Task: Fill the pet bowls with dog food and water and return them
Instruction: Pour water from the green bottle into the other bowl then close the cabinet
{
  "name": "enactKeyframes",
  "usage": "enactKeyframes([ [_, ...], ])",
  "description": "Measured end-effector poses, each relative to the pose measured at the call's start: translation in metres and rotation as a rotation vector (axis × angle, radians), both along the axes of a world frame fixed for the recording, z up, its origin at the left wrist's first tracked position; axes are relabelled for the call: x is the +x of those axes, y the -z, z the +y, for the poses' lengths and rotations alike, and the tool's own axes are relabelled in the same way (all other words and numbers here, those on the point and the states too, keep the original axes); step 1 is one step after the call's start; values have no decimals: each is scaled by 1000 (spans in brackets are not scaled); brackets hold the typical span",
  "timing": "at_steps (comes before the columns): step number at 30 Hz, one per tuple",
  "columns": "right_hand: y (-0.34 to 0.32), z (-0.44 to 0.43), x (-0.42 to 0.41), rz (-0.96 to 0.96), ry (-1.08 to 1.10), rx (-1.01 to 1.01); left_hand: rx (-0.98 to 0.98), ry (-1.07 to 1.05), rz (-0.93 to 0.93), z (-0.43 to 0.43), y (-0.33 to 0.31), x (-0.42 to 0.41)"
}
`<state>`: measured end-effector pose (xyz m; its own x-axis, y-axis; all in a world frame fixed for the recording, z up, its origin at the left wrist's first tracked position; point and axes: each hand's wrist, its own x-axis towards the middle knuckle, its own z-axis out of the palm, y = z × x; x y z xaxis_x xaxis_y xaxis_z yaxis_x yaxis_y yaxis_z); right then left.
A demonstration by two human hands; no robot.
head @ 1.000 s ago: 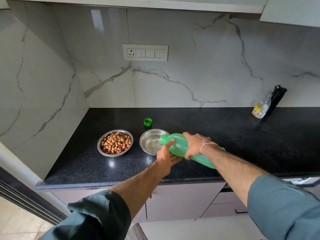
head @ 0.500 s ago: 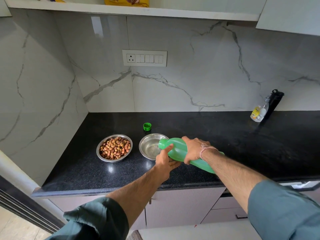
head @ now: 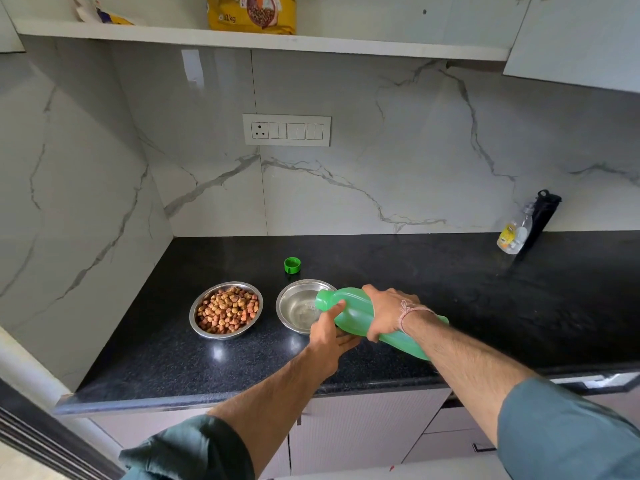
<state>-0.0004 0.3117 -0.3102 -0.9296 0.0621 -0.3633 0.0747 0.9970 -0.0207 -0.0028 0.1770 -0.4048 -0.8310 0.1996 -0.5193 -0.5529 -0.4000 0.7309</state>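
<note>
Two round steel bowls sit side by side near the front of the black speckled stone table (head: 485, 282). We see the left steel bowl (head: 207, 332) heaped with brown kibble (head: 227, 309). Behind the gap between the bowls, a small green screw cap (head: 292, 265) lies apart on the table. The right steel bowl (head: 289, 306) holds a little clear water. Our left hand (head: 327, 336) reaches in from below, thumb laid along the neck and fingers curled beneath, gripping the green translucent plastic bottle (head: 353, 306), which is tipped nearly flat with its open mouth over that bowl's right rim. Our right hand (head: 388, 313), a pink thread at the wrist, wraps over the bottle's middle and grips it. Far right, against the marble wall, a small clear bottle with a yellow label (head: 514, 233) leans beside a black flask (head: 543, 216).
</note>
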Motion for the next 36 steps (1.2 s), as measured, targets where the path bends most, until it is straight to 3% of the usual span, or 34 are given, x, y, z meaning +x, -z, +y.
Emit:
enactKeyframes([
  [36,-5,-4,2,-24,28,14,2,15,-22,-1,-10,5],
])
